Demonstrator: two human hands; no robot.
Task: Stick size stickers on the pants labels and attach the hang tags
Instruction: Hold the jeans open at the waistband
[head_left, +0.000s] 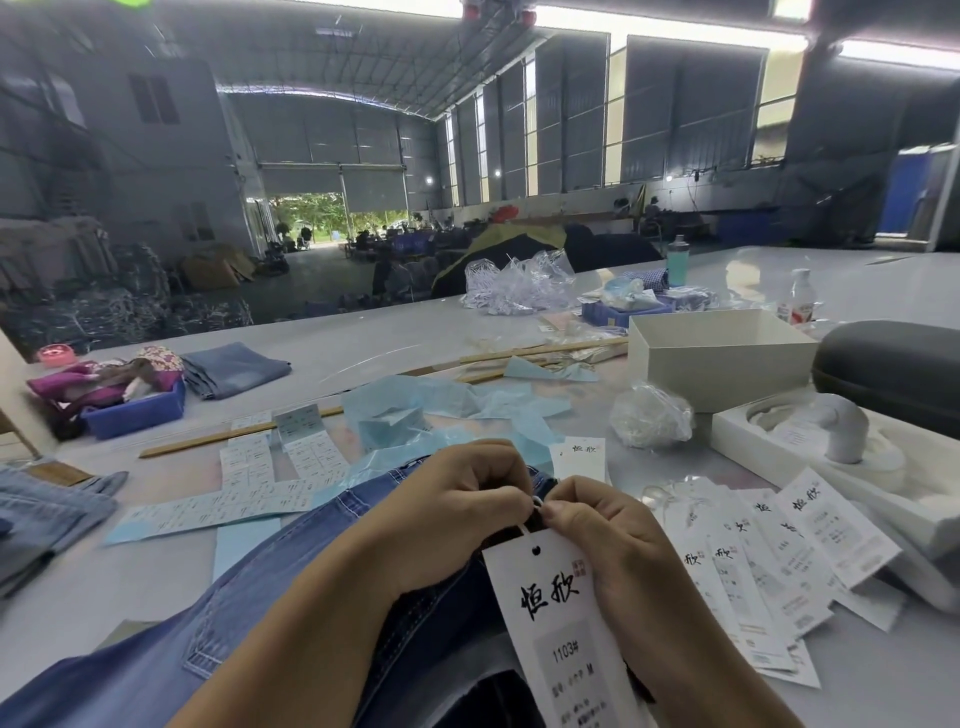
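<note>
Hands meet over blue denim pants (291, 566): left hand (457, 493) and right hand (597, 525) pinch thin white loop (536, 502) of white card hang tag (561, 618) hanging just below; loop may slip free unfastened

Both hands curled and meeting over blue pants (291, 571) on the worktop (363, 338): left hand (457, 499), right hand (597, 525), fingertips pinching a small white fastener loop (536, 502). Hang tag (561, 613) suspended just below, printed "1103#" and "M". Loose hang tags (779, 551) fanned to the right. Sticker sheets (260, 478) to the left, near a blue bin (135, 410). White open box (722, 358) behind.
</note>
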